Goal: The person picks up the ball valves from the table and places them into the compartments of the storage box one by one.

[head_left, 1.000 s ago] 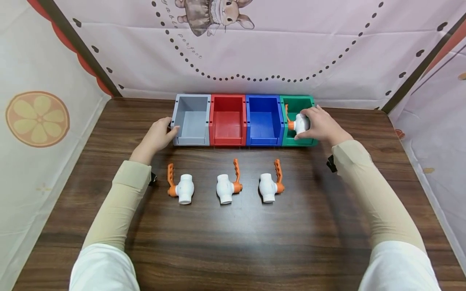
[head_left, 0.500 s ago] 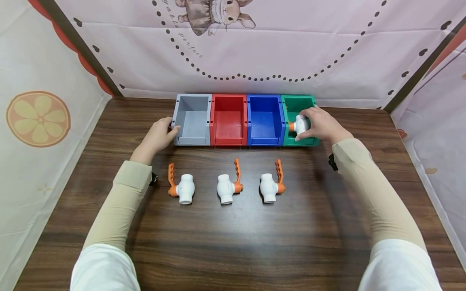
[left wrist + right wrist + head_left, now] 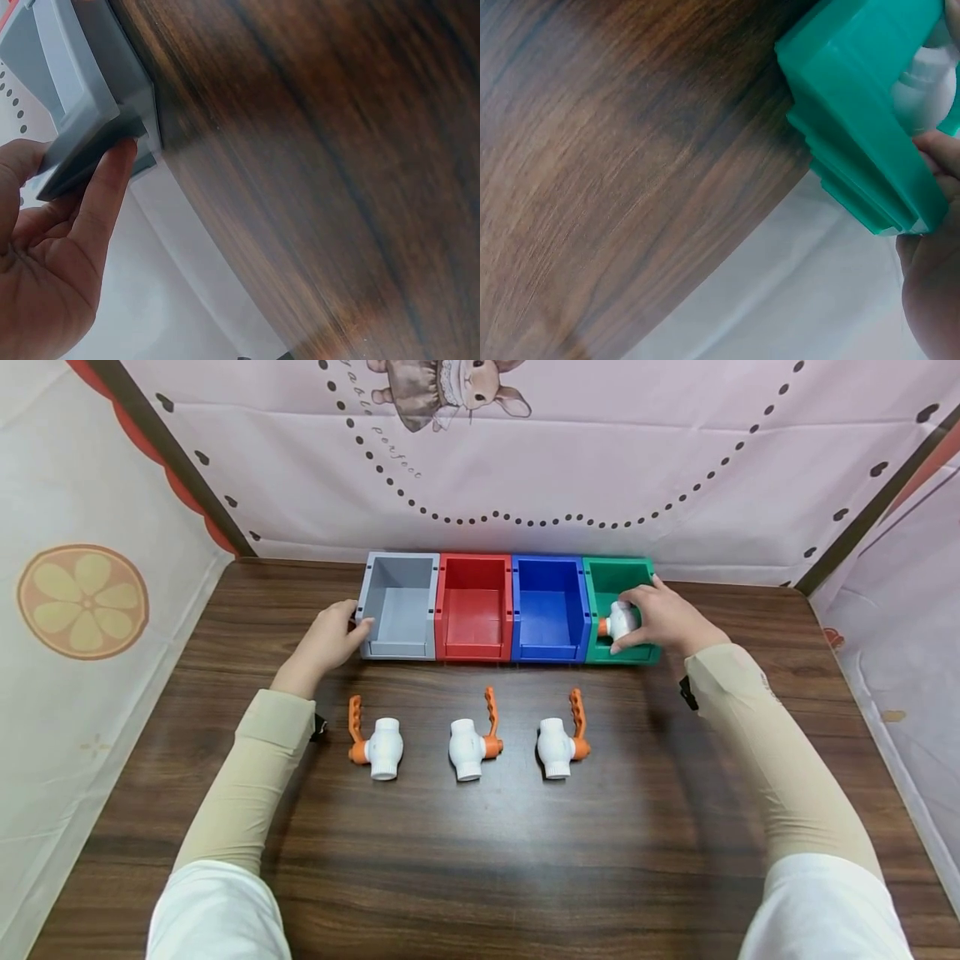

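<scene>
A grey bin stands at the left end of the bin row. My left hand grips its left wall, and in the left wrist view the thumb and fingers lie on opposite sides of that wall. At the row's right end, my right hand reaches into the green bin and holds a white ball valve between thumb and fingers. The orange end of this valve points left; its handle is out of sight. In the right wrist view the valve's white body shows inside the green wall.
Between the outer bins stand a red bin and a blue bin. In front lie a left ball valve, a middle ball valve and a right ball valve, all with orange handles. A printed cloth hangs behind the table.
The orange handle of the valve in my right hand stood up in the green bin and has dropped out of sight. Both hands keep nearly the same place; the head view shifts slightly.
</scene>
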`<state>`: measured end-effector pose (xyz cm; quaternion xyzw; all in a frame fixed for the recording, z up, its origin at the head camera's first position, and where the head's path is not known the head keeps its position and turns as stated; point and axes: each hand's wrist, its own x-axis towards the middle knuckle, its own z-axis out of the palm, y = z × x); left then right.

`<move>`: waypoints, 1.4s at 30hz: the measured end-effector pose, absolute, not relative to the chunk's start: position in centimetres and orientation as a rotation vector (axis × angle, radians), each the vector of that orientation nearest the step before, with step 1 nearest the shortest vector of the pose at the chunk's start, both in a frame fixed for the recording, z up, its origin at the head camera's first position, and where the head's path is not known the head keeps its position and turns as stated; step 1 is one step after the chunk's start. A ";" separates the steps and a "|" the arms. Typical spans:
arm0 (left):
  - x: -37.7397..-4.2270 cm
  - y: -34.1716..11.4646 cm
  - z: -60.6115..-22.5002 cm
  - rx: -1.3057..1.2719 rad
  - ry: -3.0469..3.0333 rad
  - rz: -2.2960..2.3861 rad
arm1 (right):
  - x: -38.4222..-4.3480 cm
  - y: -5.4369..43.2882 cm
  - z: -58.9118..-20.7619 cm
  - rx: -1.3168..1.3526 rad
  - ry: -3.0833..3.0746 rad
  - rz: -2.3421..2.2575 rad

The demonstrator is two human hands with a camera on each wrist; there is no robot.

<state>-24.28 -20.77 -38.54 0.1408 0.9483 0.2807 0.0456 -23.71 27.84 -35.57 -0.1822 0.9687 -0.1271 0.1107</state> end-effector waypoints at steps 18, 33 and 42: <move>-24.2 -20.6 -38.6 0.422 2.898 0.871 | -23.2 27.9 -35.5 -0.571 2.847 -0.272; -24.2 -20.5 -38.3 0.421 2.890 0.866 | -22.4 28.0 -35.3 -0.551 2.895 -0.358; -24.2 -20.7 -38.5 0.421 2.894 0.859 | -21.3 27.2 -34.4 -0.535 2.927 -0.444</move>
